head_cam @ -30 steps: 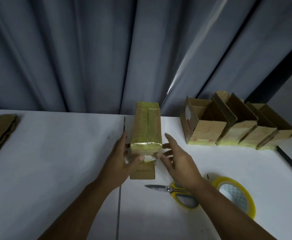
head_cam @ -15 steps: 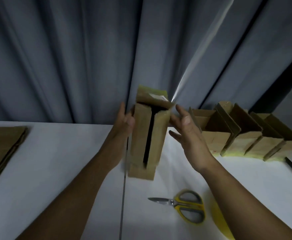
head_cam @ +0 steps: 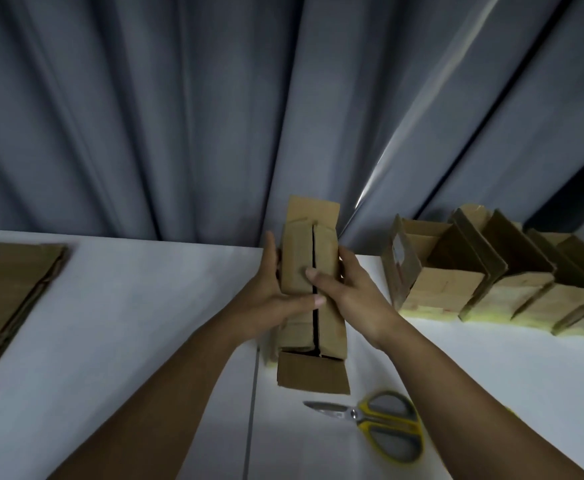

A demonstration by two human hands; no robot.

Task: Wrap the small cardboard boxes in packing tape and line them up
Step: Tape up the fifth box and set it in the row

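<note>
A small brown cardboard box (head_cam: 328,317) is held over the white table (head_cam: 128,323), its open side up with a dark slit between two long flaps and end flaps sticking out front and back. My left hand (head_cam: 270,299) grips its left side, thumb across the top. From the other side my right hand (head_cam: 349,292) holds it, thumb pressing on the left flap. At the back right, several taped open boxes (head_cam: 457,289) stand in a row with yellowish tape along their bases.
Yellow-handled scissors (head_cam: 380,424) lie on the table just in front of the box, under my right forearm. A stack of flattened cardboard (head_cam: 10,292) lies at the left edge. A grey curtain (head_cam: 214,116) hangs behind the table.
The box was turned over from taped side up to open side up, lifted, then lowered towards me. Both hands shifted from its ends to its sides. The tape roll is out of sight.
</note>
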